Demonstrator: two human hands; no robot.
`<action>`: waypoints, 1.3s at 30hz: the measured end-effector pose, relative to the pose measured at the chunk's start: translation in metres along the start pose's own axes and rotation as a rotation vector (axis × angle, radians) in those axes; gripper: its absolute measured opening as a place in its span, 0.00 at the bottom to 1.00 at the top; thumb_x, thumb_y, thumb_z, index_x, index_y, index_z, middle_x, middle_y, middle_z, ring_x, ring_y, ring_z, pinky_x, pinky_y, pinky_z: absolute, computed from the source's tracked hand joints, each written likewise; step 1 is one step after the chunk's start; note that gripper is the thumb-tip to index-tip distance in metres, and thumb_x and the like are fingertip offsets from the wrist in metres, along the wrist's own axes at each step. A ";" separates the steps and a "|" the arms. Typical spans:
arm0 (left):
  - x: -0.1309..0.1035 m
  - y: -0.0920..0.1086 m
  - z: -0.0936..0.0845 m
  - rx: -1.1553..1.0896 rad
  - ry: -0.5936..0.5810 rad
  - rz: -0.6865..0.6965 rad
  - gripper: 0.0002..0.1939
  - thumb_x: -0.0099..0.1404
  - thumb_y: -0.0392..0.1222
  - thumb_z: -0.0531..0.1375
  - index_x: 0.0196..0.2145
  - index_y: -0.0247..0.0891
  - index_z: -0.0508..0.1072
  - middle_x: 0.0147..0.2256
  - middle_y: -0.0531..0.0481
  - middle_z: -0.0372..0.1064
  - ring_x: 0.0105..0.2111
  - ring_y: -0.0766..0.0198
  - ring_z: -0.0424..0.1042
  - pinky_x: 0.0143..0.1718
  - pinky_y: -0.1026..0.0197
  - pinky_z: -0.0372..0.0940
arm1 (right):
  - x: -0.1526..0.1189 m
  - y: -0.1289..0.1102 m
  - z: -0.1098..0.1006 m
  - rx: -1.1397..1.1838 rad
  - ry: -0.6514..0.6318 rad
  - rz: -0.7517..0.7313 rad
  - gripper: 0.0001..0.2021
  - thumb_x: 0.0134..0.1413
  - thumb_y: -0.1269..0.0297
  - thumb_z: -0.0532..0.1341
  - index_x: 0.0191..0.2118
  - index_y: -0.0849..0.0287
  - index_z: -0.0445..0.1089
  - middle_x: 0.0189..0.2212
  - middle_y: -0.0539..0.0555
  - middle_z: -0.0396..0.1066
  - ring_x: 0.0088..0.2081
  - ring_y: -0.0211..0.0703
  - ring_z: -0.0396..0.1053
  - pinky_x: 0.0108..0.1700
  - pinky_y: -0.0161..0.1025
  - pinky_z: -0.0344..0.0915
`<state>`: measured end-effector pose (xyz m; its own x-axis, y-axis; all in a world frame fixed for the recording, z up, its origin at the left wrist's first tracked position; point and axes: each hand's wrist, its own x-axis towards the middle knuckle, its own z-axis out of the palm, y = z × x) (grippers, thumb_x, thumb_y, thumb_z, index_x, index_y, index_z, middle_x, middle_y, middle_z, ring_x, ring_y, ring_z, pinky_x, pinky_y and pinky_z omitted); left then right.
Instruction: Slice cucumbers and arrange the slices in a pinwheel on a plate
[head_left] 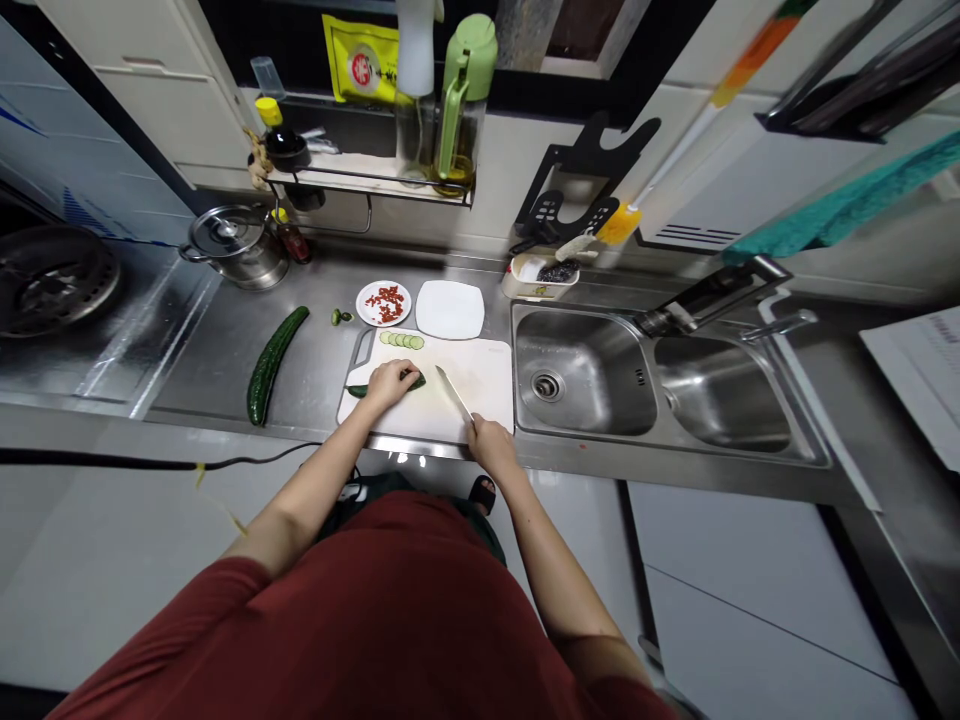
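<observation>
My left hand [391, 384] is closed over a dark green cucumber [358, 391] lying on the white cutting board [480, 365]. One end of the cucumber sticks out on each side of my fingers. In my right hand [491, 445] is a kitchen knife [453, 392], its blade slanting up and left above the board, apart from the cucumber. A row of several pale green cucumber slices [402, 341] lies along the board's far left edge. Behind the board stand a plate of chopped red pieces [386, 303] and a bare white square plate [450, 310].
To the left a whole cucumber [276, 366] lies on the steel counter, near green trimmings [340, 317]. A lidded pot [236, 246] stands behind it. A double sink [585, 370] adjoins the board on the right. Bottles fill a wall shelf [360, 178].
</observation>
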<state>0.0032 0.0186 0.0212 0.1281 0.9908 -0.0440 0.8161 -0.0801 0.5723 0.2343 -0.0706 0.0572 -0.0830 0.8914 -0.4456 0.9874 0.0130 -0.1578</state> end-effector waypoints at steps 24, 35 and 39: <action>0.011 -0.005 -0.001 -0.189 0.218 -0.194 0.18 0.68 0.48 0.51 0.47 0.41 0.74 0.40 0.49 0.76 0.38 0.61 0.72 0.39 0.63 0.63 | 0.004 -0.004 -0.014 0.000 0.296 0.034 0.24 0.59 0.61 0.56 0.60 0.58 0.59 0.44 0.58 0.70 0.46 0.49 0.64 0.48 0.39 0.53; 0.008 0.044 -0.023 -0.054 -0.060 0.272 0.15 0.64 0.50 0.56 0.44 0.43 0.77 0.46 0.48 0.72 0.50 0.56 0.66 0.55 0.53 0.58 | 0.002 0.003 -0.014 -0.071 0.312 -0.028 0.26 0.60 0.61 0.55 0.62 0.59 0.57 0.44 0.61 0.68 0.45 0.51 0.61 0.47 0.41 0.51; 0.005 0.050 -0.016 -0.053 -0.089 0.292 0.13 0.63 0.46 0.57 0.42 0.43 0.77 0.45 0.48 0.72 0.48 0.56 0.66 0.54 0.52 0.58 | 0.002 0.006 -0.008 -0.087 0.308 -0.029 0.25 0.59 0.61 0.57 0.61 0.59 0.59 0.43 0.60 0.69 0.44 0.50 0.62 0.46 0.40 0.51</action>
<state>0.0355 0.0215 0.0631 0.4037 0.9130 0.0584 0.7074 -0.3520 0.6129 0.2409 -0.0655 0.0628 -0.0798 0.9852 -0.1520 0.9941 0.0674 -0.0851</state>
